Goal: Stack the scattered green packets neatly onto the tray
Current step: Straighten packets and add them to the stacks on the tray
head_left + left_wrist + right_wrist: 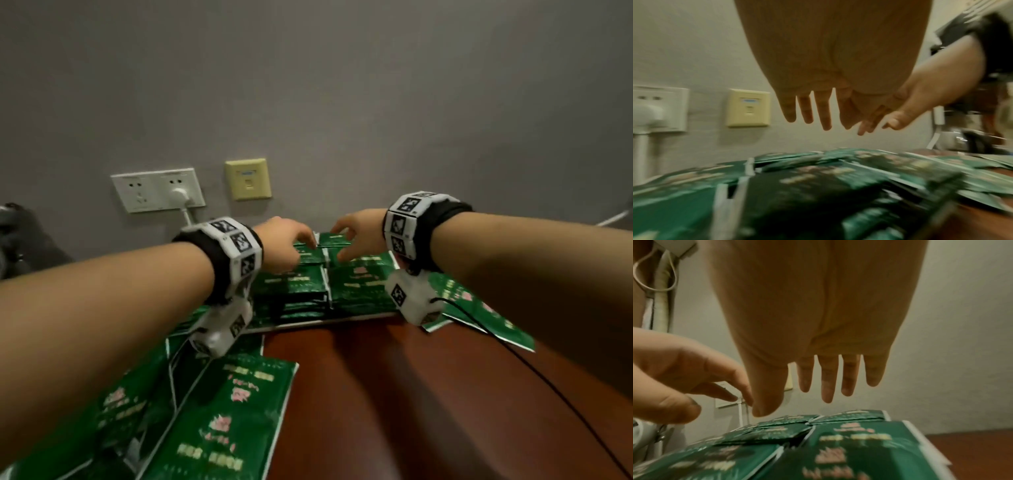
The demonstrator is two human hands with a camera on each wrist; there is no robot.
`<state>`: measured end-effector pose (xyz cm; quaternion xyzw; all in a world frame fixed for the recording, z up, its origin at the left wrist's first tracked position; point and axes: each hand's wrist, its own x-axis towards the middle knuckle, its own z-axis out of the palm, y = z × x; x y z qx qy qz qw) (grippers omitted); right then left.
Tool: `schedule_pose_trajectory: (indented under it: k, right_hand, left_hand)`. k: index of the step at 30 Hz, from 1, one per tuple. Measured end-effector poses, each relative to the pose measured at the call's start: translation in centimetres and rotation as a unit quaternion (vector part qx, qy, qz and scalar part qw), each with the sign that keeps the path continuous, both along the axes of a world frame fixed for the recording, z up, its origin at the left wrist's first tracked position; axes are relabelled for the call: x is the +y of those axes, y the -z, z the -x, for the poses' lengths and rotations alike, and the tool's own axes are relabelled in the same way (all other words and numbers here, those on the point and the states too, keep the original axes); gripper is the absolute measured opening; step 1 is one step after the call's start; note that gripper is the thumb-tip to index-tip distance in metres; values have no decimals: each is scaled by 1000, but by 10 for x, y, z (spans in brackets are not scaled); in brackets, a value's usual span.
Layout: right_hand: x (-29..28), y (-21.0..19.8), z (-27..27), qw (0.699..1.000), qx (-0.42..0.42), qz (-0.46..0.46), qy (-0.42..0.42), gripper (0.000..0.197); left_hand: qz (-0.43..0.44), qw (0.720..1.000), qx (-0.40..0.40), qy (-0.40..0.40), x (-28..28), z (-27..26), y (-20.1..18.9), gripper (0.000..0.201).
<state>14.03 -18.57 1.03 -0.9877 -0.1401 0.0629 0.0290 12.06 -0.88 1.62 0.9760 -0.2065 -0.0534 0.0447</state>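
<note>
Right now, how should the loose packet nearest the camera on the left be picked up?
Pinch the packet at its right long edge, which overhangs the bare table; come from the right. It lies flat, overlapping others on its left. Both the left hand and the right hand are free.

You face a plain grey wall [342, 102], white double socket plate [157, 189] at ten o'clock, cream data outlet [248, 179] beside it, glossy red-brown wooden table [394, 394] at six o'clock.

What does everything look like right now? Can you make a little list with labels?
left hand: open, empty, fingers hanging above the stacks
right hand: open, empty, fingers hanging above the stacks
stacked flat green foil packets: side-by-side piles at the wall end
loose green packets: scattered on the dark reddish wooden table
tray: mostly hidden under the piles
wall: white power socket, cream socket plate
</note>
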Motion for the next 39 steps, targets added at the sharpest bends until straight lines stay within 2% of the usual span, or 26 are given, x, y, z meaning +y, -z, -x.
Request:
schedule_pose_trajectory:
  k: [4,7,10,13,16,20,28,32,39]
  right_hand:
    - [-65,11,59,998,-17,-5,62,64]
    - [-123,29,101,991,-5,30,128,61]
    - [-173,65,136,981,17,53,184,68]
    - [-196,101,154,984,36,48,169,76]
    - [-198,116,156,984,39,84,153,70]
    - [-196,120,148,980,24,119,155,74]
    - [-194,118,148,979,26,104,171,81]
    - [-184,118,159,979,16,96,181,86]
    - [-137,116,187,987,21,76,138,56]
  left_hand:
    - [-5,995,-28,93,-74,52,27,45]
    - [-10,991,-18,129,-129,83,61,43]
    - [-27,993,11,119,-172,98,95,45]
    - [-44,996,32,71,-195,105,113,47]
    - [-65,997,30,28,-206,106,119,43]
    - [-83,997,7,3,-211,104,123,43]
    - [-78,997,-6,-4,-205,105,123,36]
    - [-103,995,-11,5,-200,122,122,36]
    - [-109,994,3,8,-178,163,121,30]
